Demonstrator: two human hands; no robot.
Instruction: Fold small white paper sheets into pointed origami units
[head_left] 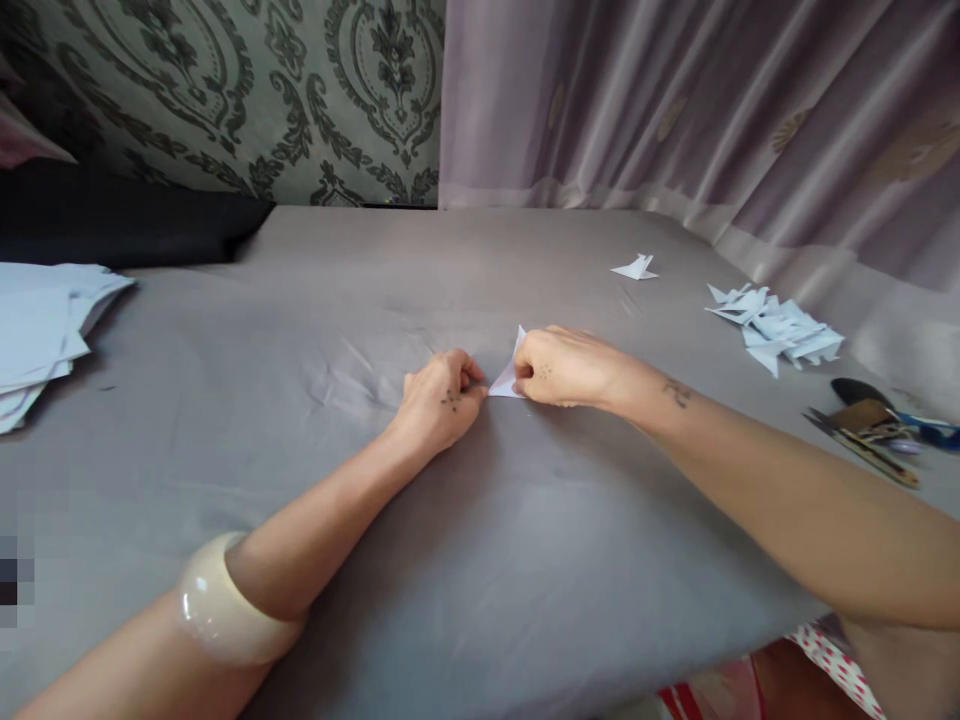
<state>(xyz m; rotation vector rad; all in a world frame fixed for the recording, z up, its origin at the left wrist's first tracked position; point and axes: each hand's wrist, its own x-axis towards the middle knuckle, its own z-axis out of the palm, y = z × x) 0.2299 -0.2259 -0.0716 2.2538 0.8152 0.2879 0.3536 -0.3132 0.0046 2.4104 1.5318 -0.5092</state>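
A small piece of folded white paper (pixel 507 381) rests on the grey cloth in the middle of the head view, one corner pointing up and another toward the left. My right hand (pixel 559 368) is closed on its right part, and the fingers hide that side. At the left tip of the paper, my left hand (pixel 448 398) has its fingers curled in, with thumb and fingertips pinching or pressing that corner. Part of the paper's shape is covered, so its full fold cannot be made out.
One folded paper bird (pixel 636 268) lies beyond my right hand. A heap of similar folded papers (pixel 787 325) is at the right, near the curtain (pixel 570 100). Scissors and other tools (pixel 874 430) lie at the right edge. Stacked white sheets (pixel 45 330) and black cloth (pixel 127 215) are at left.
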